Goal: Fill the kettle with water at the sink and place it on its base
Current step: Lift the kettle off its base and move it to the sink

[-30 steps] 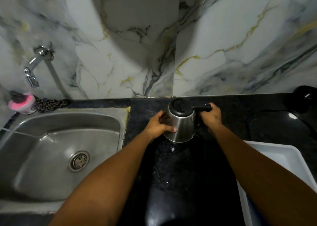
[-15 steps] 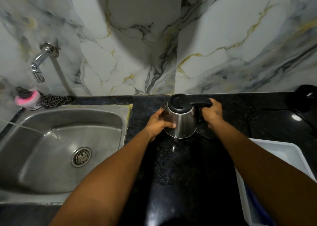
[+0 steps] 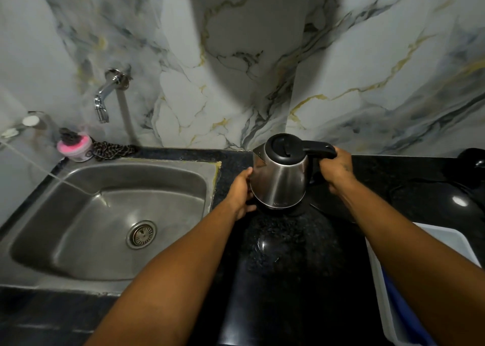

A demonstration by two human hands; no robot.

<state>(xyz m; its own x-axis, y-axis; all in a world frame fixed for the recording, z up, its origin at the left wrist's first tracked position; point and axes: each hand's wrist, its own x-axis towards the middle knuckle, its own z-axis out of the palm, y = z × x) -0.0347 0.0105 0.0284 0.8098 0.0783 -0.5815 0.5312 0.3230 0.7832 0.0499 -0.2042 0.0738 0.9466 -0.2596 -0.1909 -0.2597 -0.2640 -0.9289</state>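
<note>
A steel kettle with a black lid and black handle is held over the black counter, to the right of the sink. My right hand is closed around the handle. My left hand grips the kettle's left side below the spout. The lid is closed. A dark base shape under the kettle is hard to make out. The wall tap hangs over the sink's back left, with no water running from it.
A pink soap dish with a scrubber and a dark chain sit at the sink's back rim. A white tray lies at the right front. A black object and a cord lie at the far right.
The kettle has risen a little off the counter in both hands. My left hand has slid lower on its side. The view has shifted to the left.
</note>
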